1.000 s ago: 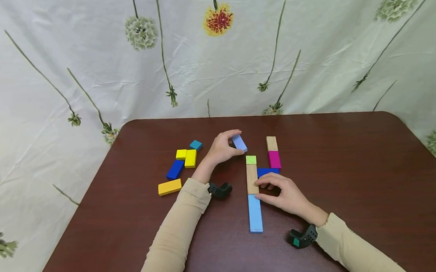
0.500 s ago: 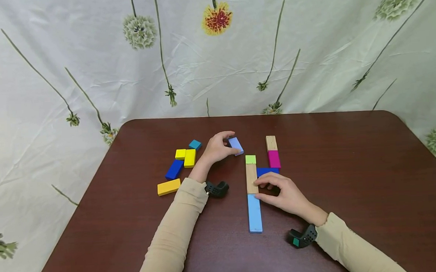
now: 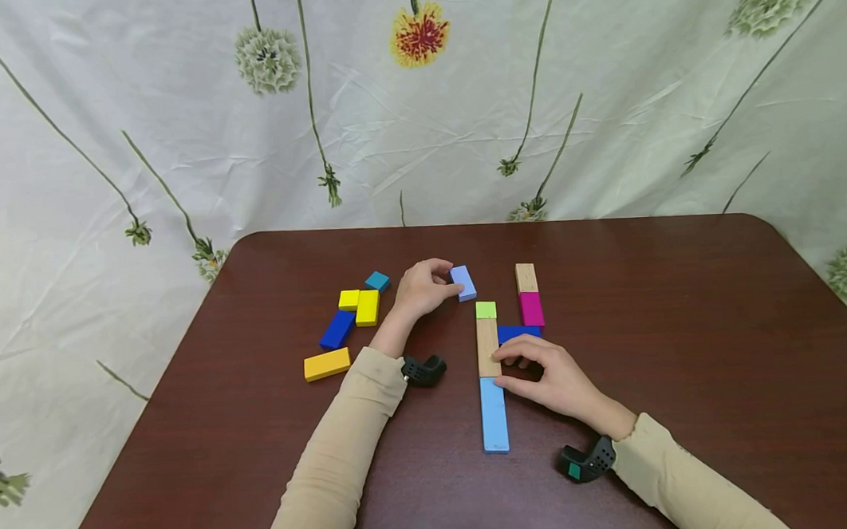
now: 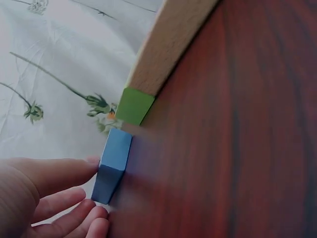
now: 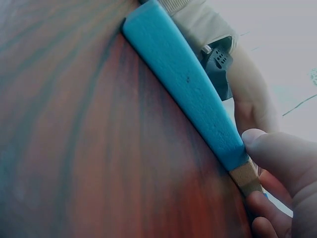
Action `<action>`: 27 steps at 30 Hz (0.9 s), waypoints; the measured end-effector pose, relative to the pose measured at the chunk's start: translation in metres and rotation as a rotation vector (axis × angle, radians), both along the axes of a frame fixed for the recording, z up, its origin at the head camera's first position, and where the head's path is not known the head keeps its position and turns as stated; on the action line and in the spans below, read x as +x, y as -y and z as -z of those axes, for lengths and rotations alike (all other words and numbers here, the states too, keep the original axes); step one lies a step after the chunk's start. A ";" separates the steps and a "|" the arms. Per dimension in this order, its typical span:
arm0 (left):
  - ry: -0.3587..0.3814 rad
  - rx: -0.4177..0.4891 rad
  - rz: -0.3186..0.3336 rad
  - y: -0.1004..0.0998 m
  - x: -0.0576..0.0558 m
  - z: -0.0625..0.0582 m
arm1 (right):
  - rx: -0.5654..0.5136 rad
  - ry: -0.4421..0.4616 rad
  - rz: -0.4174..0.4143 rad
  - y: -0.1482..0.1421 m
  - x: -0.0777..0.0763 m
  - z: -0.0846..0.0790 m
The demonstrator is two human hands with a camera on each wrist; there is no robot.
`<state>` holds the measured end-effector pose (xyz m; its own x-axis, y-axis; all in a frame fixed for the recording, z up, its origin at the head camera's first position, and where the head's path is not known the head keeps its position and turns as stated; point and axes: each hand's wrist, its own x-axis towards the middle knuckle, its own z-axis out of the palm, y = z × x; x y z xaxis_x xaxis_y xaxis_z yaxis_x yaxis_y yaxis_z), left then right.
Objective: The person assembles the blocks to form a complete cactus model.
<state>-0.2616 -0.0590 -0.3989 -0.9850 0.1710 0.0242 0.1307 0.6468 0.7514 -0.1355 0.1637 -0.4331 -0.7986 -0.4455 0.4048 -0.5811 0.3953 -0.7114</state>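
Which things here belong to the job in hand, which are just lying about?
In the job, apparently:
periwinkle block, touched by left hand
green block, long wooden block, light blue block, in line beside right hand
dark blue block, magenta block, short wooden block

Lying about, perhaps spares:
teal block
two yellow blocks
slanted blue block
orange-yellow block

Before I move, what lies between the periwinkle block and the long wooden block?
The light green block. It touches the far end of the long wooden block; a small gap separates it from the periwinkle block. Both head and left wrist views show this.
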 end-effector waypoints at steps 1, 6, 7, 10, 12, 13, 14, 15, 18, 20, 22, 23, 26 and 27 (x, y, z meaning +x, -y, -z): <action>-0.006 0.000 0.003 -0.001 0.000 0.001 | 0.001 0.001 0.001 0.000 0.000 0.000; -0.023 0.001 0.014 -0.005 -0.001 0.004 | 0.002 0.007 0.002 -0.001 0.000 0.000; -0.024 -0.002 0.020 -0.006 -0.001 0.004 | 0.003 0.008 0.001 -0.001 0.000 0.000; -0.028 -0.026 0.049 -0.009 -0.001 0.004 | 0.005 0.006 -0.003 -0.001 0.000 0.001; -0.037 -0.048 0.073 -0.012 -0.001 0.004 | 0.007 0.003 -0.007 -0.001 -0.001 0.001; -0.042 -0.056 0.084 -0.013 -0.001 0.004 | 0.006 0.001 -0.008 -0.001 -0.001 0.002; -0.046 -0.061 0.092 -0.015 -0.001 0.004 | 0.005 -0.001 -0.010 -0.001 -0.001 0.002; -0.053 -0.067 0.101 -0.016 -0.001 0.004 | 0.005 -0.002 -0.010 -0.001 -0.001 0.002; -0.069 -0.072 0.125 -0.018 0.000 0.004 | 0.005 -0.003 -0.009 0.000 -0.001 0.001; -0.077 -0.068 0.149 -0.019 0.001 0.004 | 0.006 -0.003 -0.009 0.000 -0.001 0.001; -0.083 -0.067 0.177 -0.021 0.002 0.004 | 0.006 -0.003 -0.008 0.000 0.000 0.000; -0.084 -0.067 0.188 -0.021 0.002 0.005 | 0.007 -0.002 -0.008 0.000 0.000 0.000; -0.087 -0.070 0.209 -0.022 0.001 0.006 | 0.007 -0.002 -0.008 0.000 0.000 -0.001; -0.086 -0.071 0.212 -0.023 0.000 0.006 | 0.006 -0.002 -0.008 0.000 0.000 0.000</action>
<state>-0.2611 -0.0365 -0.4050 -0.9218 0.3778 0.0869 0.3305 0.6487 0.6856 -0.1353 0.1638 -0.4326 -0.7940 -0.4545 0.4037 -0.5859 0.3949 -0.7077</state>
